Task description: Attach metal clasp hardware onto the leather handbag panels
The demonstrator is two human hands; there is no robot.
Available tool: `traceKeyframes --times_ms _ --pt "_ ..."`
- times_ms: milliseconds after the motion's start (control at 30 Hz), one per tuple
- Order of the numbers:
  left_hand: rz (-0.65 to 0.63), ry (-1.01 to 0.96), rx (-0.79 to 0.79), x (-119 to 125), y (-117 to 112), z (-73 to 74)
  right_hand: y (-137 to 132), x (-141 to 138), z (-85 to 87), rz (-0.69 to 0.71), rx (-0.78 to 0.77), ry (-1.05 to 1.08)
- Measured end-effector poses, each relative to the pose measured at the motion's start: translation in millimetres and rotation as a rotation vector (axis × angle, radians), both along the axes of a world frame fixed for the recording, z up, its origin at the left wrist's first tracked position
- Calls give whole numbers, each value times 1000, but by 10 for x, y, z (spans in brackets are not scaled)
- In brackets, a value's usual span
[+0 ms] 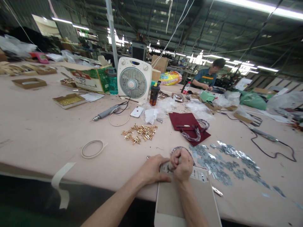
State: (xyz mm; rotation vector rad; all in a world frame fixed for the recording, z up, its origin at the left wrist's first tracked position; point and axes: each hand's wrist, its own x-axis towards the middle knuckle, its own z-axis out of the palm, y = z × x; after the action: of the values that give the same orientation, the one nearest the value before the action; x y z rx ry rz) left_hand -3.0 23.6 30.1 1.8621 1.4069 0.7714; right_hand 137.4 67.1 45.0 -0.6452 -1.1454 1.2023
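Note:
My left hand [153, 168] rests with curled fingers on the top edge of a flat grey board [182, 198] at the table's near edge. My right hand [182, 164] is closed in a fist over a small silvery piece held against the board; what it grips is mostly hidden. A pile of small gold metal fittings [140, 133] lies just beyond the hands. To the right, several silvery plastic-wrapped pieces [224, 164] are scattered. A dark red cloth [188, 126] with wrapped curved parts lies past them.
A white box fan [134, 80], a phone [137, 111], a grey electric screwdriver [106, 112] with cord, a tape ring [92, 148], trays and a cardboard box [91, 77] stand farther back. Another person [208, 77] works at the far right. A second screwdriver [262, 134] lies right.

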Motion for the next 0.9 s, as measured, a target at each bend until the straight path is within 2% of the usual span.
traceKeyframes --times_ms 100,167,233,367,433,500,600,767,900 --pt "20 4 -6 -7 15 -44 10 66 218 -14 83 169" --pt "25 -45 2 -4 25 -74 -40 63 242 -22 154 197" --pt "4 -103 36 0 31 -94 -95 16 139 -19 141 127" --pt "-34 -166 87 3 28 -94 -129 -78 -107 1 21 -54" --pt "-31 -166 85 0 20 -81 -137 -69 -81 4 47 -67" --pt "-18 -153 67 -4 14 -68 -162 -35 16 -9 115 -22" --pt "7 -141 35 -6 14 -54 -194 -15 75 -79 182 59" --pt "-7 -122 69 41 -6 -16 -144 -101 -206 -40 110 -185" --pt "26 -146 116 103 -46 -23 -128 -65 -300 -38 94 -192"
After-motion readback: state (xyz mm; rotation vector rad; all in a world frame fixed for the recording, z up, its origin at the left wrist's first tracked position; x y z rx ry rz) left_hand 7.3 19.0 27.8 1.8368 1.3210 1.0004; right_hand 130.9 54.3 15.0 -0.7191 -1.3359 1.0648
